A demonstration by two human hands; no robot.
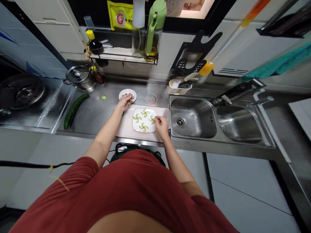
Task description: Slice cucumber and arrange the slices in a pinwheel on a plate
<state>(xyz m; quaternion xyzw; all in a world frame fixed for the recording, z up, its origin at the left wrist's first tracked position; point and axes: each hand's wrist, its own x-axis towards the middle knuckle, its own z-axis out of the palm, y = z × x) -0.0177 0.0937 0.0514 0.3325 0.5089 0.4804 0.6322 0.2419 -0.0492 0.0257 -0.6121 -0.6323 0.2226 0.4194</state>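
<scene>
Stainless kitchen counter holds a white plate bearing four cucumber fans; the right hand pinches a cucumber slice, while the left hand curls over a small dish, its grip unclear.

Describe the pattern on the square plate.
Four green cucumber-slice pinwheels on the white plate, shown in the head view.

From where I'm watching remotely, I see white upper cabinets at the left; a stainless steel counter runs along a pale wall; a double steel sink sits right; white lower cabinet doors stand beneath; warm light shows through a high opening.
</scene>
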